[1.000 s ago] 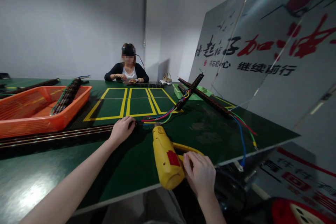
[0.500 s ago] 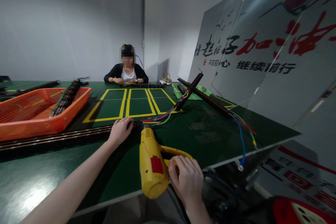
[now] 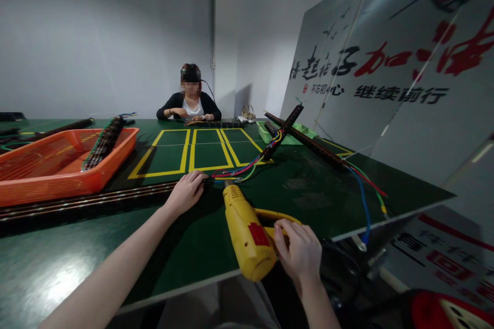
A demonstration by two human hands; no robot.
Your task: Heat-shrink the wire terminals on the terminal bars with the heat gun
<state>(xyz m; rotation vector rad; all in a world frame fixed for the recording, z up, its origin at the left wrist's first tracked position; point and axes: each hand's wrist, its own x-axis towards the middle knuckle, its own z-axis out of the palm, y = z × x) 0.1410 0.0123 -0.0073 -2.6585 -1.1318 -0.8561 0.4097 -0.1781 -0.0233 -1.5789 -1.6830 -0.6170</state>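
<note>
My right hand is wrapped around the handle of a yellow heat gun with a red patch on its side. The gun's nozzle points away from me, close to the coloured wires. These red, blue, yellow and green wires come out of the right end of a long black wiring bundle lying across the table. Over that end, my left hand rests with its fingers closed on the bundle. What lies under the fingertips is hidden.
An orange basket holding another black bundle stands at the left. Two crossed bundles lie by a green tray on the right; lugged wires overhang the edge. A co-worker sits across the green table.
The heat gun and my right hand have shifted right, and the gun now tilts more, its nozzle pointing up and left. My left hand remains at the bundle's end. The view has turned slightly.
</note>
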